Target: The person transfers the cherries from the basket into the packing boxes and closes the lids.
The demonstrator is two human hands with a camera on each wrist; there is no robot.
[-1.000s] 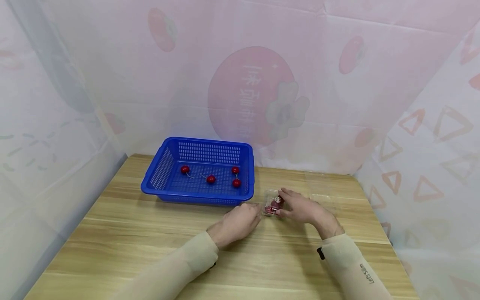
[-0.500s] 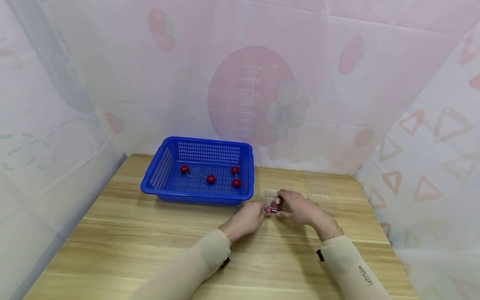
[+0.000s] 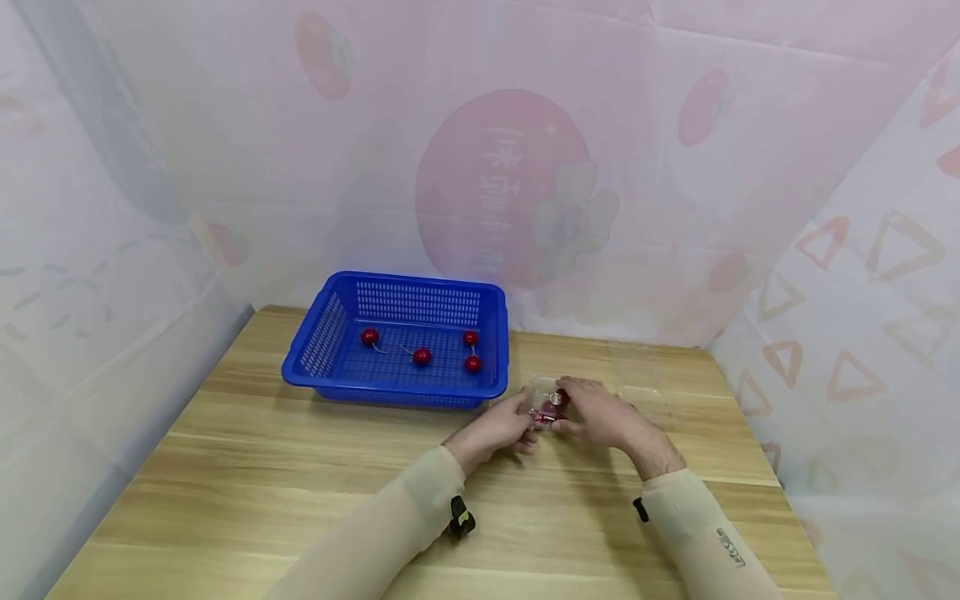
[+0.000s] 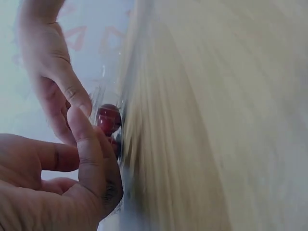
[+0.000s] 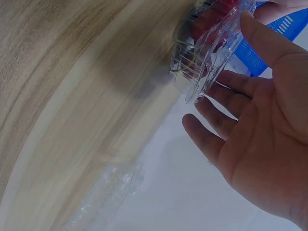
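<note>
Right grip (image 3: 597, 413): clamped on clear box (image 3: 543, 407). Left grip (image 3: 501, 427): opposite side, pinch unclear. Closing seems underway; next wants edge pressure.

A pale pink cloth wall (image 3: 360, 142) hangs at twelve o'clock behind the wood-grain worktop (image 3: 570, 517), printed with a large faded red disc (image 3: 468, 196). A whitish wall (image 3: 82, 333) stands at ten o'clock, a triangle-patterned wall (image 3: 855, 333) at two.
</note>
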